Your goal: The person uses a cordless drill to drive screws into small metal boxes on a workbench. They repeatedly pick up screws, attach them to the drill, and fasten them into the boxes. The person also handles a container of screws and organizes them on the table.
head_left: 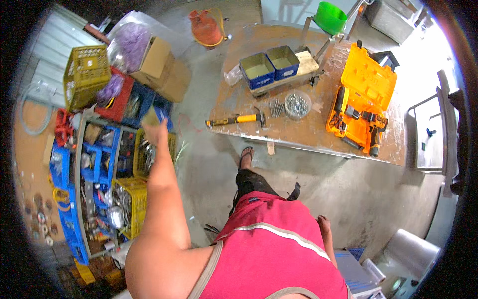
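My left arm stretches out over the crowded shelf at the left. My left hand (pixel 156 132), blurred, closes on a blue tin (pixel 164 118) with a dull olive inside, above blue bins. My right hand (pixel 323 222) hangs low beside my red top, away from the table; its fingers are too small to make out. On the wooden table, two blue square tins (pixel 258 71) stand side by side on a low platform. A hammer (pixel 239 119) with a yellow-black handle lies at the near left corner, beside a round tub of screws (pixel 298 104) and several loose ones.
An open orange case (pixel 366 79) with a cordless drill (pixel 374 130) sits at the table's right. A green bucket (pixel 330 18) is at the back. Behind the shelf stand a cardboard box (pixel 158 65) and yellow crate (pixel 84 74). An orange gas cylinder (pixel 205 29) stands on the floor.
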`<state>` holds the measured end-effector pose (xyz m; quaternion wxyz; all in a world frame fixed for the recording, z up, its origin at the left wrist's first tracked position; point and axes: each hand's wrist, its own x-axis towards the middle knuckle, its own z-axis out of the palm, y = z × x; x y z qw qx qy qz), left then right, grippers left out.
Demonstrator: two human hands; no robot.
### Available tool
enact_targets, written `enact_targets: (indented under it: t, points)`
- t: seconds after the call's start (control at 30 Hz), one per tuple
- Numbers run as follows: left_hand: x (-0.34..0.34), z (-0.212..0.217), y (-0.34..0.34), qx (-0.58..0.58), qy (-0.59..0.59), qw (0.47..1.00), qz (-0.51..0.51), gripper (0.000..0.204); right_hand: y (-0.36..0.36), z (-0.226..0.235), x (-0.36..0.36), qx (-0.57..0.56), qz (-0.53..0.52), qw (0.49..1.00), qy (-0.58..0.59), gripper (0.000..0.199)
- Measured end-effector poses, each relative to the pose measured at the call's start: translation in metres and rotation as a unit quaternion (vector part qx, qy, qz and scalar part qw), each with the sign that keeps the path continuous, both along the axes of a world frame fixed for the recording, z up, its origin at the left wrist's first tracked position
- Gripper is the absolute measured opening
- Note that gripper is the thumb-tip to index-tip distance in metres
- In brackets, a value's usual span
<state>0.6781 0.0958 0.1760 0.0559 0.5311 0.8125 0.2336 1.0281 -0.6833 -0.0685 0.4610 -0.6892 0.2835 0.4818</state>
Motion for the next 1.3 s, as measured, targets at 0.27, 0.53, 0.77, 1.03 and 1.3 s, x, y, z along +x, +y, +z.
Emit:
enact_targets:
  t: [0.27,0.53,0.77,1.03,1.3]
  points:
    - [-0.141,-0.061,-0.351,-0.249,-0.014,0.958,0.141,0.122,-0.126,-0.011,0.097,-0.072,0.18,0.981,0.004,0.032]
    - [-0.095,-0.081,-0.408,-0.288,-0.063,0.952,0.082,0.139,-0.117,-0.021,0.123,-0.037,0.14,0.987,-0.066,0.037]
    - [0.067,-0.06,-0.358,-0.297,-0.533,0.783,-0.121,0.113,-0.092,0.007,0.074,0.056,0.109,0.989,-0.088,0.034]
    - [0.218,0.026,-0.387,-0.456,-0.797,0.28,-0.281,0.094,-0.175,-0.016,0.002,-0.024,0.052,0.998,0.001,0.038]
    - [0.268,0.033,-0.414,-0.504,-0.786,0.201,-0.297,0.094,-0.219,-0.013,-0.04,-0.037,-0.035,0.998,0.04,0.035]
